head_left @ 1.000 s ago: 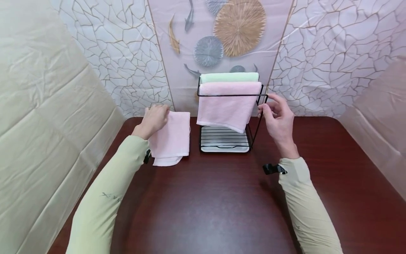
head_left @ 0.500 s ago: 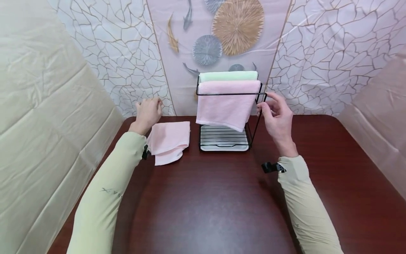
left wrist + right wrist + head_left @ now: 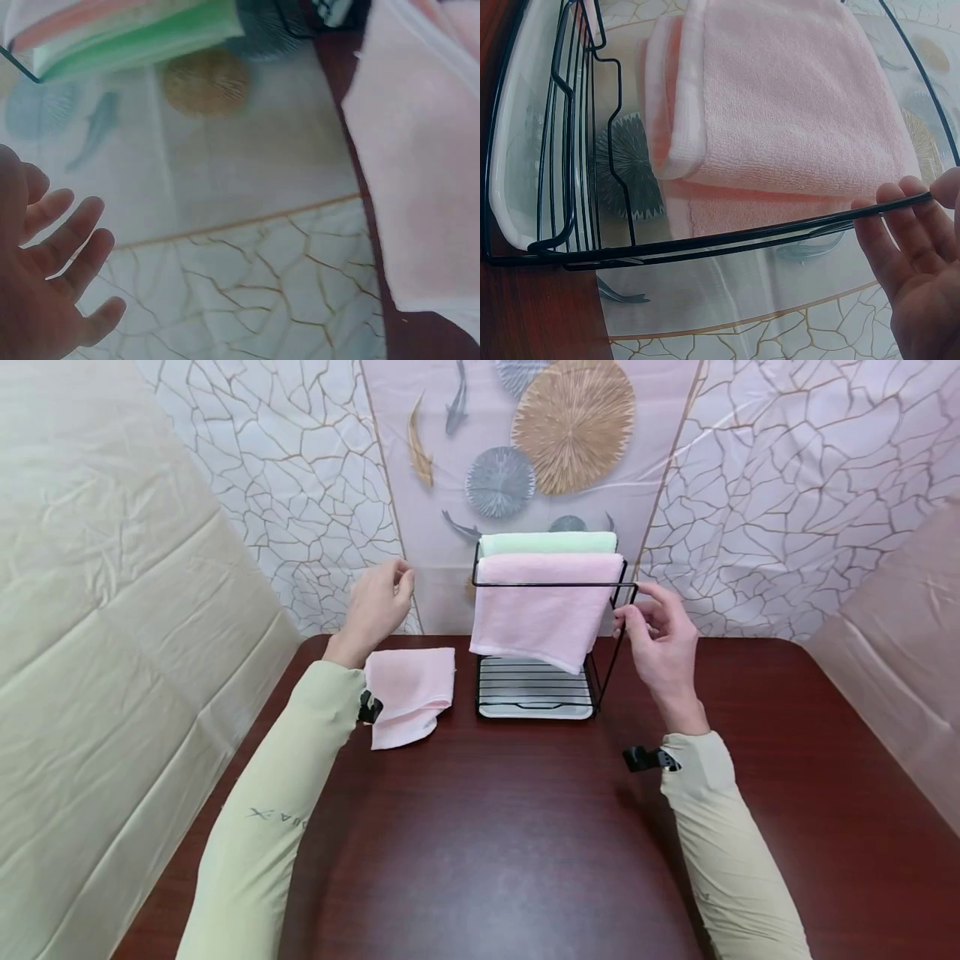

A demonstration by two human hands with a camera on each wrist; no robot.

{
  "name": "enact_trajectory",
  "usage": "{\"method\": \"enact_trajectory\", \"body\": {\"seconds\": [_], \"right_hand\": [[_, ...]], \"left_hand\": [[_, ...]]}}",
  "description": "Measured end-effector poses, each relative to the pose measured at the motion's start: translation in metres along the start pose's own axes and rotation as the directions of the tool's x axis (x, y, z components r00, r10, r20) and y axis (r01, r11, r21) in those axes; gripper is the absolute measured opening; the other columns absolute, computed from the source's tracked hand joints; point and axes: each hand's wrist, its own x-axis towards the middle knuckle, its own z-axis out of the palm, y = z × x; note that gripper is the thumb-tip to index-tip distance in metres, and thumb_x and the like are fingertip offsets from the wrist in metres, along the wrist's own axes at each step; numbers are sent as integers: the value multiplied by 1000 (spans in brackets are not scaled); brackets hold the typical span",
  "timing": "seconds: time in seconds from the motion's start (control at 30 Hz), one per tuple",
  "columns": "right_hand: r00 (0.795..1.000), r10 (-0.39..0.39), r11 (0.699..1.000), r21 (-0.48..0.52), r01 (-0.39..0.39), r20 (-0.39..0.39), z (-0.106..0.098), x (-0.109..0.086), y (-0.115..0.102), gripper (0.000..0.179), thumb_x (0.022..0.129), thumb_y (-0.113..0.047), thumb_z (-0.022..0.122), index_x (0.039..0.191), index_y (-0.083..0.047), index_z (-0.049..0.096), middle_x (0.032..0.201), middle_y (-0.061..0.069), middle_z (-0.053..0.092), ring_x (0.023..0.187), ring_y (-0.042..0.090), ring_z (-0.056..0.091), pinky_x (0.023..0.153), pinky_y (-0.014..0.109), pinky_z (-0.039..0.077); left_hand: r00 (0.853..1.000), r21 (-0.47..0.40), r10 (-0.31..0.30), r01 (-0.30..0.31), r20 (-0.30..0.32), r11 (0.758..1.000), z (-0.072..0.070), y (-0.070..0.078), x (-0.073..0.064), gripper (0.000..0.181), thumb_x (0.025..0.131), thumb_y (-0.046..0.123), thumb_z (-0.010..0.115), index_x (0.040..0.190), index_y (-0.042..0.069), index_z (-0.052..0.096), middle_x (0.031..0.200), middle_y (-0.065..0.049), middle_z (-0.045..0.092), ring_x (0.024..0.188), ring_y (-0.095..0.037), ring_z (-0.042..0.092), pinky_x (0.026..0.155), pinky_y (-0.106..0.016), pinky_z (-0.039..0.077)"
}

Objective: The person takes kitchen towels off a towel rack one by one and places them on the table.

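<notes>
A black wire rack [image 3: 555,584] stands at the back of the table, with a pink towel [image 3: 543,614] draped over a bar. Behind that hangs a pale green towel [image 3: 547,542]. My right hand [image 3: 663,647] pinches the rack's right upright near its top corner, fingers and thumb around the wire in the right wrist view. To the left of the rack, another pink towel [image 3: 412,681] lies loosely folded on the table. My left hand [image 3: 375,610] hovers above its far side, holding nothing; its fingers are loosely bent and apart in the left wrist view [image 3: 67,255].
A white drip tray [image 3: 536,712] sits in the base of the rack beneath a wire grid. The dark red-brown table [image 3: 495,827] ends at a patterned wall covering [image 3: 322,502] close behind the rack.
My left hand has let go of the loose pink towel, whose far part dropped flat, then has risen and shifted right. My right hand has kept its hold on the rack.
</notes>
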Motion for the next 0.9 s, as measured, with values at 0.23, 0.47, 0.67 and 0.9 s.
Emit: {"method": "enact_trajectory", "body": {"seconds": [0.23,0.47,0.67,0.9], "right_hand": [[1000,-12,1000,14,12,0,2,2,2,32,91,9,59,123,9,58,82,6,70,67,13,66,60,14,51],[1000,-10,1000,20,10,1,3,2,2,32,91,10,59,123,11,57,81,14,70,67,13,66,60,15,51],[1000,-4,1000,4,4,9,3,1,-1,32,91,9,59,123,11,56,82,20,69,67,7,65,60,15,51],[1000,13,1000,7,-13,1,0,0,3,33,91,8,59,124,7,58,83,10,70,68,2,65,61,15,52]], "left_hand": [[999,-129,34,-35,-11,991,-5,25,8,31,103,27,45,116,4,61,107,-14,68,94,-27,61,85,-41,48],[997,-194,65,-69,-29,979,-7,49,15,26,101,25,50,114,6,63,111,-12,68,101,-24,62,90,-38,48],[994,-218,104,-110,-40,970,-3,66,19,23,100,24,52,114,8,62,114,-9,67,108,-21,62,94,-35,47],[983,-255,181,-185,-41,949,2,93,26,21,99,16,53,115,6,62,113,-9,65,107,-19,60,94,-32,47]]}}
